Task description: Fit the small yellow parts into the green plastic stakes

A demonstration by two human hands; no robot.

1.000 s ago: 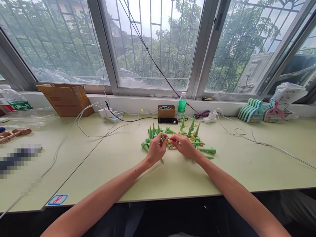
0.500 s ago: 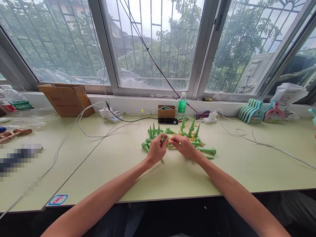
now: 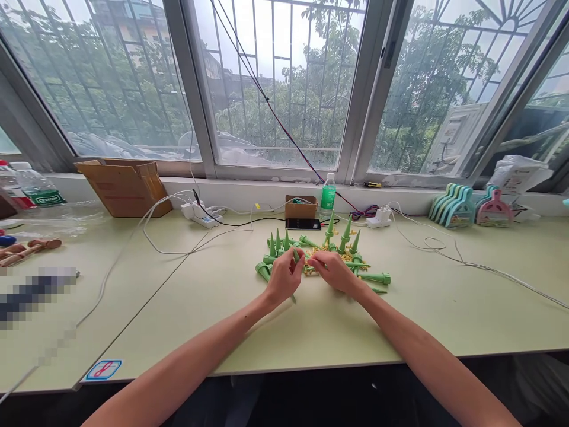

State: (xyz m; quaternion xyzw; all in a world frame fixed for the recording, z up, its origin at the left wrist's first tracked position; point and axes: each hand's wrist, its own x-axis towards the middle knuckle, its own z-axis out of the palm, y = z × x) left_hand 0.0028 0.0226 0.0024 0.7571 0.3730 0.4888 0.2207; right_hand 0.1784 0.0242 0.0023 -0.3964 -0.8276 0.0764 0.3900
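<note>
My left hand (image 3: 284, 279) is closed around a green plastic plant-watering spike (image 3: 296, 256), whose tip shows above the fingers. My right hand (image 3: 335, 271) is pinched close to it, fingertips nearly meeting those of the left. Whatever lies in that pinch is too small and hidden to make out. Around both hands lie several more green spikes; some stand point up, like the tall spike (image 3: 345, 234), and others lie flat, like the capped spike (image 3: 376, 278). Small yellow pieces (image 3: 320, 251) are heaped between and behind the hands.
Behind the pile are a black phone (image 3: 303, 224), a small brown box (image 3: 301, 207) and a green-labelled bottle (image 3: 328, 194). White cables (image 3: 155, 234) and power strips cross the table (image 3: 195, 320). A large carton (image 3: 122, 188) stands left; teal and pink plastic items (image 3: 452, 205) stand right.
My head has tilted slightly, so the whole scene sits a little lower. Both hands stay together over the pile, with the right fingertips shifting only slightly against the left.
</note>
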